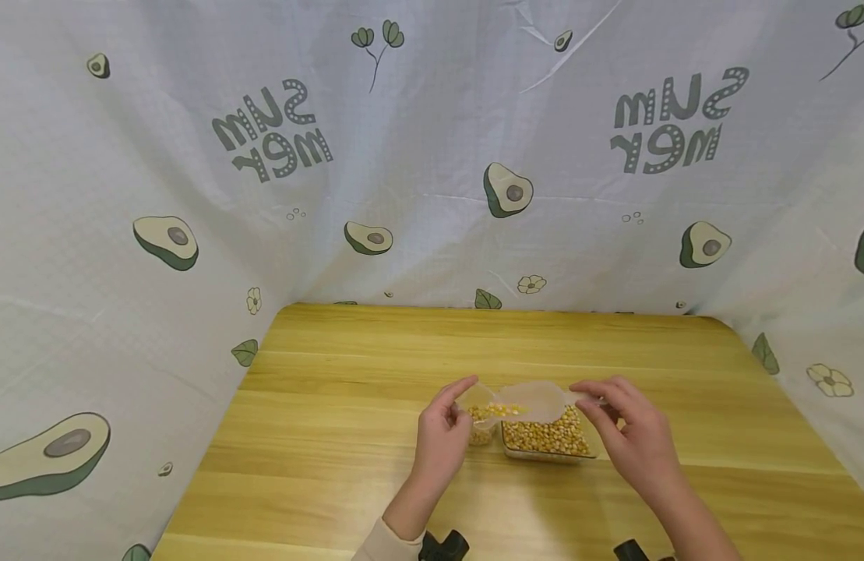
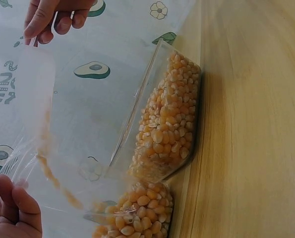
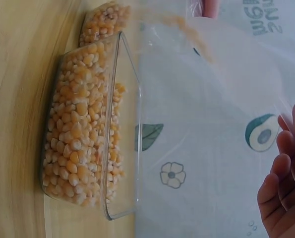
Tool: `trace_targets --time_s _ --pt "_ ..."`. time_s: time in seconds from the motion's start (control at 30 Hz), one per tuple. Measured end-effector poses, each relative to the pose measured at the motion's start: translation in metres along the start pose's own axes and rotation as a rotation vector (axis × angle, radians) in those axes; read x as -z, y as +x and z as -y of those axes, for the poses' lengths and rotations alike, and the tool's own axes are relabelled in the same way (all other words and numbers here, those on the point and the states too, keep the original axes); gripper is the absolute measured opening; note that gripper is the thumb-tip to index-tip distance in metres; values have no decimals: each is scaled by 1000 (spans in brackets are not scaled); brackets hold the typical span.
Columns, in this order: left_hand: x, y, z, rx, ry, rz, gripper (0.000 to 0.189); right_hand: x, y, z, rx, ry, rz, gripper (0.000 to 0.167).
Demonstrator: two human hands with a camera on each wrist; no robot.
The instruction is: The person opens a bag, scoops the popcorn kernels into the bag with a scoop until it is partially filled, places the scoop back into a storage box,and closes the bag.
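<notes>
My left hand (image 1: 440, 436) pinches the upper edge of a clear plastic bag (image 2: 142, 215), and corn kernels fill its bottom. My right hand (image 1: 633, 430) grips the handle of a translucent whitish scoop (image 1: 537, 400), which is tilted to the left with its lip at the bag's mouth. In the left wrist view a blurred stream of kernels (image 2: 53, 176) slides off the scoop and falls into the bag. Right of the bag, under the scoop, stands a clear glass container (image 3: 107, 148) holding many corn kernels (image 3: 73, 134). The scoop hides part of the container in the head view.
Everything stands on a wood-grain table (image 1: 347, 405). Behind and beside it hangs a white cloth (image 1: 432, 156) printed with avocados and letters. Two black objects (image 1: 444, 545) show at the lower edge of the head view, near the forearms.
</notes>
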State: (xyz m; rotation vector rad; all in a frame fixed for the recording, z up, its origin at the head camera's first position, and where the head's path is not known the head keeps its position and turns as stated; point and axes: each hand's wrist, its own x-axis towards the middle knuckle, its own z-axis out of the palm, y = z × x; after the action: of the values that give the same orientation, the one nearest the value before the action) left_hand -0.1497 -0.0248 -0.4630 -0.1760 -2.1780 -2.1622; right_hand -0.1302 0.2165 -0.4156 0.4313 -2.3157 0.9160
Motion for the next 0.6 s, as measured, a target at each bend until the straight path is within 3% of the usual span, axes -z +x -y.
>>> trace_targets --time_s 0.6 --pt "0 0 -1 -13 -6 8 55 1 -7 -6 40 -7 -6 28"
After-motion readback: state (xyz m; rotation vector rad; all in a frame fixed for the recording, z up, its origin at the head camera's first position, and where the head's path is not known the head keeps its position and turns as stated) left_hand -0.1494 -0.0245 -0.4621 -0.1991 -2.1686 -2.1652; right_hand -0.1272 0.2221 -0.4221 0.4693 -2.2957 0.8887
